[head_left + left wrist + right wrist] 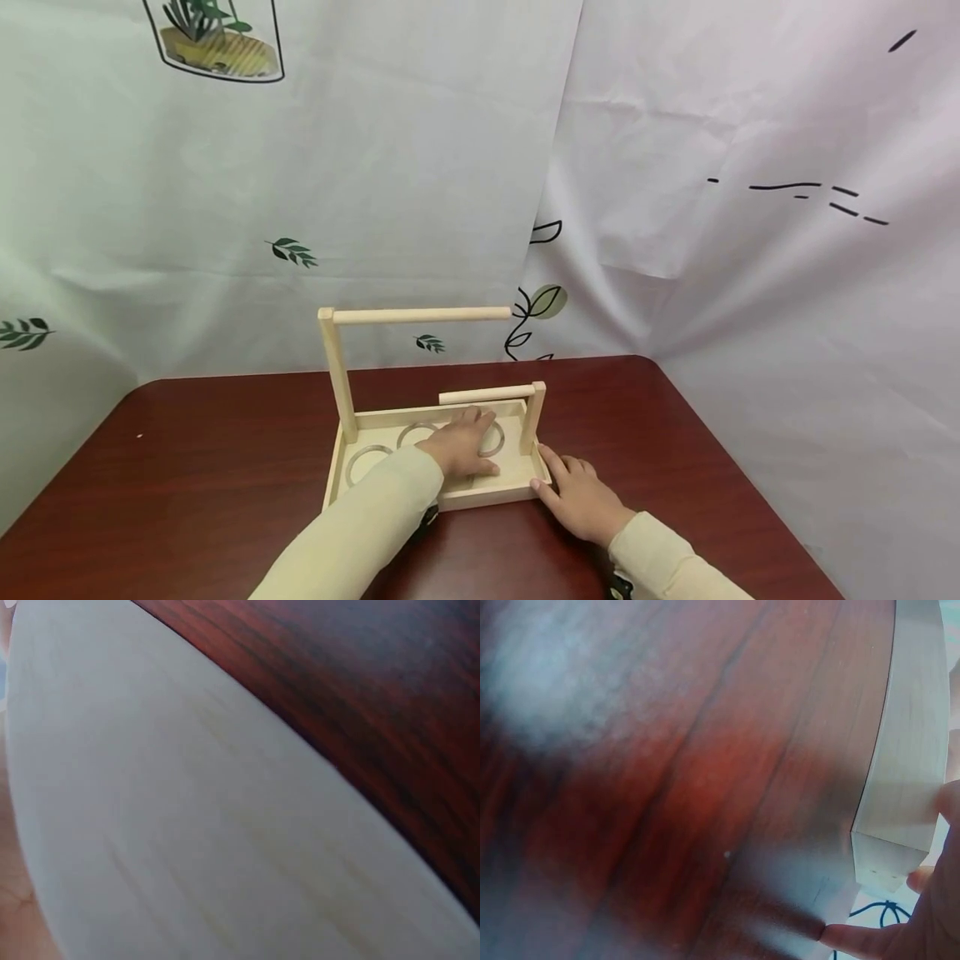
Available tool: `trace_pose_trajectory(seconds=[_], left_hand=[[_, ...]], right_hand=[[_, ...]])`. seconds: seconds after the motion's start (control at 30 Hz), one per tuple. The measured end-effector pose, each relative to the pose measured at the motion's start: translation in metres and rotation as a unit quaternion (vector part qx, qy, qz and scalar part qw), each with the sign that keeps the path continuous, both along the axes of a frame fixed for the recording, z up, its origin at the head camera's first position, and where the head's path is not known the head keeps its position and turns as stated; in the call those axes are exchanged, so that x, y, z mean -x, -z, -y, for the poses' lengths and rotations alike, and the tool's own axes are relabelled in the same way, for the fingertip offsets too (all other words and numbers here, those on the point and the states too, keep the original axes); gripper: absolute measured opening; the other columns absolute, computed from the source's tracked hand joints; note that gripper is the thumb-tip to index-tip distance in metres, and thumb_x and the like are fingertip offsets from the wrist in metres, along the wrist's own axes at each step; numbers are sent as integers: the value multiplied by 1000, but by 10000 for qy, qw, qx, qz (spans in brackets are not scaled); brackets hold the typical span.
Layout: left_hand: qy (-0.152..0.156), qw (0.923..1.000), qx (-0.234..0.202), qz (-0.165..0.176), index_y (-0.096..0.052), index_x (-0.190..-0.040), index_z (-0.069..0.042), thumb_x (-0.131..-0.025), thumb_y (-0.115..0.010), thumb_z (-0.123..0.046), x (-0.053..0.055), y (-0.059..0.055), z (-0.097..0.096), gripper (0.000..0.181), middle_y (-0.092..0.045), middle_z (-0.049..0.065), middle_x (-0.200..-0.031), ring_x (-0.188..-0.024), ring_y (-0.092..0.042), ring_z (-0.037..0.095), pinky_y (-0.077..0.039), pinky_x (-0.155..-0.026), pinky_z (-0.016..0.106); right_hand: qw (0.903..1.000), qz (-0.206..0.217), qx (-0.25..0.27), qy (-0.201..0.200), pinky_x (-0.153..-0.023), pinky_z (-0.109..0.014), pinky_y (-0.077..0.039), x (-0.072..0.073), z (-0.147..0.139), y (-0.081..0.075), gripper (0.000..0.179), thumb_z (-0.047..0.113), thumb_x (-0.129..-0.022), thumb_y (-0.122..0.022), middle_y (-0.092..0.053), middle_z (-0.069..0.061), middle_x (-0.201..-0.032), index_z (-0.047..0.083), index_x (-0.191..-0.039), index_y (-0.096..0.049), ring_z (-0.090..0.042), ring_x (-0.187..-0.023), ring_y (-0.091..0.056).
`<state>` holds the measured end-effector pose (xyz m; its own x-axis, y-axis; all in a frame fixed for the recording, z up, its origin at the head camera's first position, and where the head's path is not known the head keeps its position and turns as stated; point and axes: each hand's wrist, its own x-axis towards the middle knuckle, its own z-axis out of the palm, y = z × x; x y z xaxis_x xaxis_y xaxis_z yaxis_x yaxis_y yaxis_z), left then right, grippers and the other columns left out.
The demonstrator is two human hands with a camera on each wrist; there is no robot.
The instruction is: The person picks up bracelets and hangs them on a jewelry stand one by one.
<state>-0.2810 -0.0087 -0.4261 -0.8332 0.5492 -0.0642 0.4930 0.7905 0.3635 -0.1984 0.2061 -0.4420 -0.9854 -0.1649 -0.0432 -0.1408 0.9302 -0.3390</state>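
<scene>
A pale wooden tray stand [491, 497] rests on the table, with an upright post and a horizontal bar at either end. Several thin ring-shaped pieces [363, 451] lie flat inside it. My left hand [461, 446] is inside the tray, thumb and fingers spread beside the rightmost ring [501, 437], which it partly covers. At the tray's front right corner rests my right hand [581, 500], its fingers extended along the outer end and its thumb at the front edge. The tray's front wall [187, 787] fills much of the left wrist view.
The dark red-brown table [187, 467] extends on both sides of the tray. Behind it hangs a white cloth backdrop [420, 167] with printed leaves and lines. The taller post [339, 375] rises at the tray's left end, the shorter post [533, 417] beside my right hand.
</scene>
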Motion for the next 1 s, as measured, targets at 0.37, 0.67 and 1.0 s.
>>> trace_pose_trajectory(seconds=[0.37,0.67,1.0], left_hand=[[226,9990,-21,-389,-45,-139,-1,-71,-84,-38,3,1,-4,87,-47,20,-133,-125,-46,35,-40,-103,42],[144,9987,285,-387,-49,-137,-4,-68,-84,-44,8,4,-6,87,-49,16,-127,-119,-46,32,-39,-102,42],[78,9985,525,-159,-54,-134,-3,-70,-84,-44,8,-3,-9,82,-49,16,-126,-116,-45,31,-40,-99,41]], right_hand=[[10000,-39,22,22,-86,-58,-46,-3,2,-1,61,51,-97,-47,-52,-21,-130,18,-148,-39,-43,-124,-45],[10000,-46,-2,-4,-86,-58,-46,-5,2,-3,61,50,-98,-47,-50,-22,-131,17,-148,-39,-43,-124,-45],[10000,-93,-4,4,-87,-58,-46,-4,1,0,61,50,-98,-46,-50,-21,-132,18,-148,-38,-43,-125,-44]])
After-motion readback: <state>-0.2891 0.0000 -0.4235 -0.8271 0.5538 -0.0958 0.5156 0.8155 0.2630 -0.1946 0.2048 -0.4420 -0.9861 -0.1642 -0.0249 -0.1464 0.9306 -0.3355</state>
